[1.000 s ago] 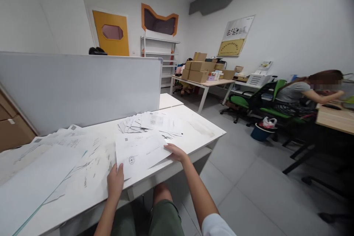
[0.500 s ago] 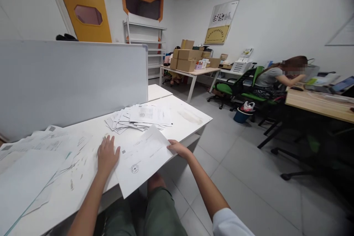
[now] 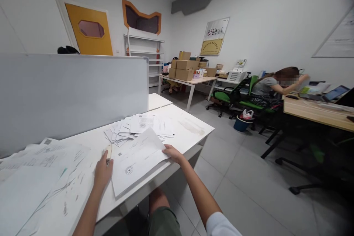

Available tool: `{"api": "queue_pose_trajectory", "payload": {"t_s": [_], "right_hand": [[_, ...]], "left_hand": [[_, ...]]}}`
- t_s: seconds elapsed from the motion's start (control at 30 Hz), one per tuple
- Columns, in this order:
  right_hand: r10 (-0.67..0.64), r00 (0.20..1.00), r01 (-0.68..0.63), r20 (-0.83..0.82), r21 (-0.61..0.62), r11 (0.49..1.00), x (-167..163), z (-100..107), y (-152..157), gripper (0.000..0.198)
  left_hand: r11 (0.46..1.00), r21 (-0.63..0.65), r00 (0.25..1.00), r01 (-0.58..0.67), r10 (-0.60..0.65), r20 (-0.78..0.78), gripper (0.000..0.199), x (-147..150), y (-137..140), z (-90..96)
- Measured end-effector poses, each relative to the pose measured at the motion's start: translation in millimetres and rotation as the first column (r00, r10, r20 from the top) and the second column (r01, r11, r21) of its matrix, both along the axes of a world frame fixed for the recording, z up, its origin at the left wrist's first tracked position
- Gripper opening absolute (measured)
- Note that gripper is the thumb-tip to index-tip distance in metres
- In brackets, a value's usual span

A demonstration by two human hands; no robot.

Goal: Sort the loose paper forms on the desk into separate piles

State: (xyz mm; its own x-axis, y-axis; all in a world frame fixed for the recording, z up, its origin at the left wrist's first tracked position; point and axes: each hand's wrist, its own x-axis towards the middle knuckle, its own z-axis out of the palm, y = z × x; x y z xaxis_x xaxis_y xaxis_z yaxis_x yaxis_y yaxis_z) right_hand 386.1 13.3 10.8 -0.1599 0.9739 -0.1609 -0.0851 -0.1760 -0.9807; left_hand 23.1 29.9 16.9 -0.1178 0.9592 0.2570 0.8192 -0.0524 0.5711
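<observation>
Head view: one white sheet (image 3: 138, 160), one round stamp (image 3: 129, 170); right hand (image 3: 173, 153), fingers pinching sheet; left hand (image 3: 103, 171), fingers holding one cream object (image 3: 109, 151).

We hold by its right side a white printed paper (image 3: 139, 160), gently bowed and set askew near the front edge of the white desk (image 3: 190, 120), its round star stamp facing up, while just left of it we touch a small cream-coloured object (image 3: 109, 150).

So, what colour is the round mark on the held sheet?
The round mark is dark grey, best seen in the head view.
</observation>
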Motion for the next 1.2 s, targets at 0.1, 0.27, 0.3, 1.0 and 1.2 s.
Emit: {"api": "queue_pose_trajectory", "payload": {"t_s": [0.1,0.27,0.3,1.0,1.2], "right_hand": [[-0.027,0.999,0.027,0.031,-0.01,1.0,-4,-5,7,0.049],[-0.001,0.998,0.0,0.065,0.015,1.0,-3,-6,2,0.044],[0.01,0.998,-0.011,0.07,0.02,1.0,-2,-6,0,0.042],[-0.076,0.976,0.056,0.202,0.105,0.993,-7,1,-2,0.034],[-0.114,0.973,0.091,0.2,0.12,0.989,-7,-4,-1,0.03]], "left_hand": [[0.998,-0.055,1.0,-0.011,0.011,0.001,0.058,-1,1,1.0],[0.999,-0.005,0.989,0.034,-0.034,-0.141,0.057,7,0,-1.7],[0.999,0.007,0.983,0.04,-0.038,-0.179,0.058,9,0,-1.9],[0.993,0.108,0.883,0.048,0.009,-0.47,0.055,20,9,-2.8],[0.975,0.17,0.776,0.146,-0.006,-0.63,0.056,21,12,-3.7]]}}
